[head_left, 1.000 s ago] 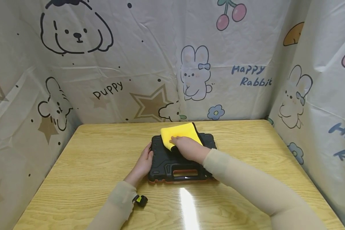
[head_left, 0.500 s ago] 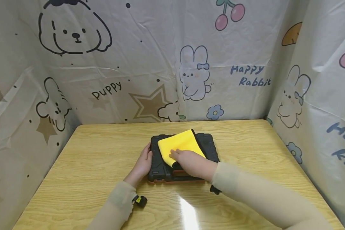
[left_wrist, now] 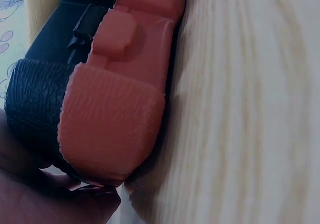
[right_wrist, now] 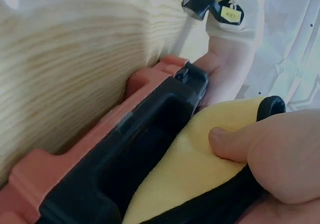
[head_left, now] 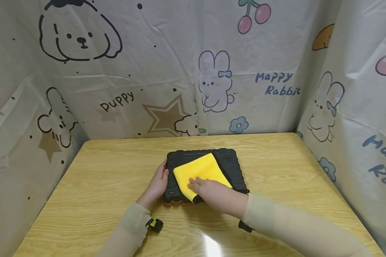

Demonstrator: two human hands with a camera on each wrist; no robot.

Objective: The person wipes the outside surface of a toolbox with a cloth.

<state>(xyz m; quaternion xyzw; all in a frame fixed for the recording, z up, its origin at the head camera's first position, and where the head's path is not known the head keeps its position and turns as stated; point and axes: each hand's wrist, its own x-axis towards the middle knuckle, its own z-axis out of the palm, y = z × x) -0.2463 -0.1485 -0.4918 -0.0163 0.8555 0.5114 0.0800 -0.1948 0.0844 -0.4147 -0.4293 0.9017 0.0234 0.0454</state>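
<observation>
A black tool case [head_left: 231,167] with an orange lower half [left_wrist: 115,124] lies flat on the table. At its left side my left hand [head_left: 157,185] holds the edge, the thumb and fingers round the corner. A folded yellow cloth [head_left: 199,171] with black trim is spread over the lid. On top of that cloth my right hand [head_left: 215,194] presses with extended fingers, near the case's front edge. In the right wrist view the thumb [right_wrist: 232,144] lies along the yellow surface. The cloth and right hand cover most of the case's handle.
Wood-grain table [head_left: 115,171] surrounds the case. A white sheet [head_left: 167,71] printed with cartoon animals hangs behind and at both sides. A black strap camera [head_left: 155,225] sits at the left wrist.
My right hand has slid the yellow cloth from the back of the lid towards the front edge. My left hand stays at the case's left side.
</observation>
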